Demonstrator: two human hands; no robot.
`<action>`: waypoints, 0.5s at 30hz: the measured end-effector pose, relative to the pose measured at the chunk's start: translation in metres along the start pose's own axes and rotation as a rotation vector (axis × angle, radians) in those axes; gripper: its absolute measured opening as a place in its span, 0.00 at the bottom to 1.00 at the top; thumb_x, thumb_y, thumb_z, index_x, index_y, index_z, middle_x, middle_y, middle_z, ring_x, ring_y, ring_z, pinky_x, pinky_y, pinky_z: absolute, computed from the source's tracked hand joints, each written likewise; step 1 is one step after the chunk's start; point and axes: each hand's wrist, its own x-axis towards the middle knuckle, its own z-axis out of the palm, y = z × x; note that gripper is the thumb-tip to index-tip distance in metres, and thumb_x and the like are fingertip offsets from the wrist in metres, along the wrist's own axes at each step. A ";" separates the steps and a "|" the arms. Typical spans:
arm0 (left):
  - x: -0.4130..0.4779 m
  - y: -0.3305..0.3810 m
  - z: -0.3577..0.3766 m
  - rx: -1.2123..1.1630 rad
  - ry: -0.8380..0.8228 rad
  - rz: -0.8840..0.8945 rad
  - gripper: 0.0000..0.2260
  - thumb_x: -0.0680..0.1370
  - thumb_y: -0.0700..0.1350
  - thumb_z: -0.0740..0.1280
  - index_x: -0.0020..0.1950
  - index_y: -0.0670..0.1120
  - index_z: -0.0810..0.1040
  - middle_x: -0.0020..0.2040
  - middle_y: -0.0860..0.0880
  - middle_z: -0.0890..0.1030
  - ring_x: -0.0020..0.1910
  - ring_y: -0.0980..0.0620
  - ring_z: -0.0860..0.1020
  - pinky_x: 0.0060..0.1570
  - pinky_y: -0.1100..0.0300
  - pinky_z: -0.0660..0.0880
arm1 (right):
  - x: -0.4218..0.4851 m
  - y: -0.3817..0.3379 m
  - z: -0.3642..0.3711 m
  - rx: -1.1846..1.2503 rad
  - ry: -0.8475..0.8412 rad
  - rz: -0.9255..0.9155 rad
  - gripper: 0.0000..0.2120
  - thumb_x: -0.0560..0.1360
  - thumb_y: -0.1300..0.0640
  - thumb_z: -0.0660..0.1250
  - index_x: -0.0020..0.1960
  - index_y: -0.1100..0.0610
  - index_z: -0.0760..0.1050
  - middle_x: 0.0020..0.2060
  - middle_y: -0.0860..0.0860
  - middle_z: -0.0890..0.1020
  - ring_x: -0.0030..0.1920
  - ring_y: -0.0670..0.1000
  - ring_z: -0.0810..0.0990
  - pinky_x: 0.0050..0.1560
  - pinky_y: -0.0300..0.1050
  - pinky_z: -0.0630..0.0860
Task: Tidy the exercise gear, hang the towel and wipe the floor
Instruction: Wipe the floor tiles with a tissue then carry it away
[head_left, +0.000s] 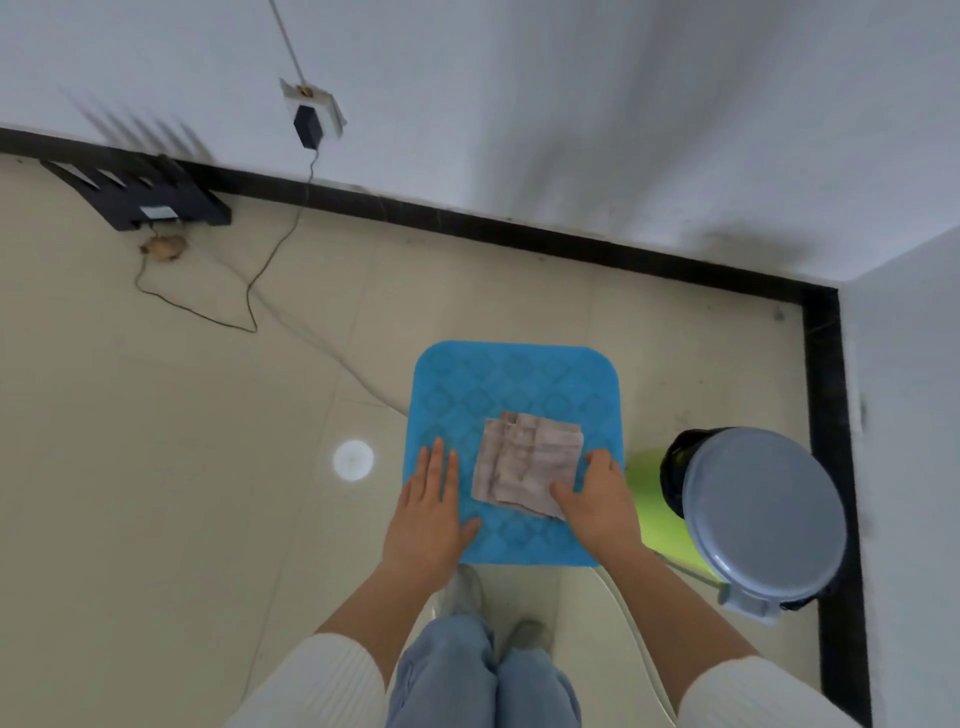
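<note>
A folded grey-beige cloth lies on top of a blue plastic stool that stands on the beige tiled floor. My right hand holds the cloth's right edge, with the thumb on top of the cloth and the fingers curled at its side. My left hand rests flat on the stool's left part, fingers straight, just left of the cloth.
A green bin with a grey lid stands right of the stool, by the corner walls. A black router sits at the far-left baseboard, its thin cable trailing over the floor from a wall socket. My shoes are under the stool's near edge.
</note>
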 end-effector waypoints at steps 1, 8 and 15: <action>0.001 -0.002 0.004 0.002 0.019 -0.005 0.38 0.74 0.65 0.44 0.77 0.42 0.44 0.77 0.43 0.42 0.75 0.44 0.41 0.75 0.51 0.47 | 0.002 0.000 0.005 0.062 0.021 0.022 0.17 0.73 0.54 0.68 0.55 0.59 0.66 0.48 0.55 0.74 0.48 0.56 0.75 0.44 0.48 0.70; 0.005 0.001 -0.022 -0.045 -0.136 -0.031 0.36 0.80 0.58 0.56 0.78 0.44 0.40 0.78 0.46 0.36 0.77 0.46 0.39 0.76 0.54 0.45 | 0.000 -0.023 -0.002 0.270 0.046 0.044 0.06 0.70 0.61 0.68 0.38 0.61 0.71 0.33 0.52 0.73 0.33 0.50 0.70 0.31 0.42 0.65; -0.062 0.012 -0.080 -0.203 -0.046 -0.162 0.31 0.81 0.51 0.56 0.79 0.48 0.43 0.79 0.46 0.41 0.78 0.47 0.44 0.74 0.54 0.51 | -0.049 -0.083 -0.055 0.234 0.010 -0.178 0.13 0.73 0.58 0.66 0.32 0.56 0.66 0.28 0.48 0.71 0.32 0.50 0.70 0.30 0.39 0.64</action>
